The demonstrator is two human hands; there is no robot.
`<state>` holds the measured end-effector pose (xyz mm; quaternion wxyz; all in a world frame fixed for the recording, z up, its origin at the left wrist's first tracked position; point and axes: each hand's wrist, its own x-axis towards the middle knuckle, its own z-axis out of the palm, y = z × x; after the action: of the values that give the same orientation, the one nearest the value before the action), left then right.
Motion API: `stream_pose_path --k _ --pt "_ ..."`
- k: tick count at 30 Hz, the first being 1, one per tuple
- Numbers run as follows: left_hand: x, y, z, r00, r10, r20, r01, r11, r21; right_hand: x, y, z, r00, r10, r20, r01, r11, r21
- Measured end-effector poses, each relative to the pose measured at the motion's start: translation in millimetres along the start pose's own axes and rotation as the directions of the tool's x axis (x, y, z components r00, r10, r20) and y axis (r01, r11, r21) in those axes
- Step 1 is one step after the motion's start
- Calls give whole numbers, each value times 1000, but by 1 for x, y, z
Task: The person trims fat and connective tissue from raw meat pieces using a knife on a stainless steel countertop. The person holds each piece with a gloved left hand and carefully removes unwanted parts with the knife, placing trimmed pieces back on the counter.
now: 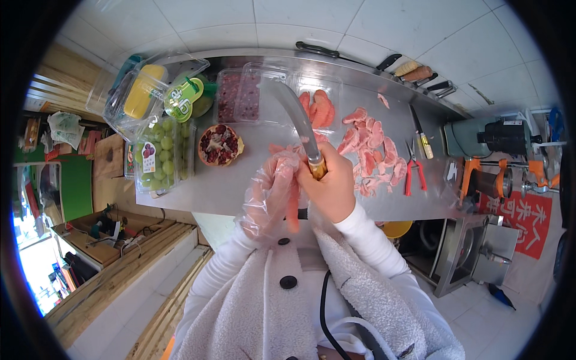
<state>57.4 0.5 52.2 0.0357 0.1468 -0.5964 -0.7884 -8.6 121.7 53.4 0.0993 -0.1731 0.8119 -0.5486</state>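
Note:
My left hand (265, 198), in a clear plastic glove, grips a peeled pink citrus segment (293, 209) that hangs below the fingers. Bare and closed, my right hand (333, 186) holds a curved knife (300, 118) by its yellowish handle, blade pointing up and away from me. Both hands meet over the front of a steel worktop (216, 184). Just beyond them is a clear plastic box (338, 87) with peeled pink pulp (321, 110). Pink segments and membrane scraps (371, 144) lie loose to the right. The gloved fingertips are partly hidden.
Left of my hands sit an opened pomegranate (220, 145), boxed red seeds (228, 96) and boxed green grapes (157, 157). Red-handled snips (415, 173) and a small knife (422, 137) lie right. More knives (317, 49) line the back edge. An orange-and-black machine (490, 177) stands far right.

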Motion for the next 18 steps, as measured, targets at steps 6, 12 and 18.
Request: stream_pose_path --k 6,12,18 --pt "0 3 -7 968 -236 89 246 963 -114 3 4 -4 993 -114 41 115 993 -38" --pt "0 5 -7 967 -217 132 217 976 11 2 10 5 966 -251 -64 252 968 -8" --pt "-1 -12 -8 989 -141 52 143 989 -29 -2 16 0 983 156 97 -184 813 553"
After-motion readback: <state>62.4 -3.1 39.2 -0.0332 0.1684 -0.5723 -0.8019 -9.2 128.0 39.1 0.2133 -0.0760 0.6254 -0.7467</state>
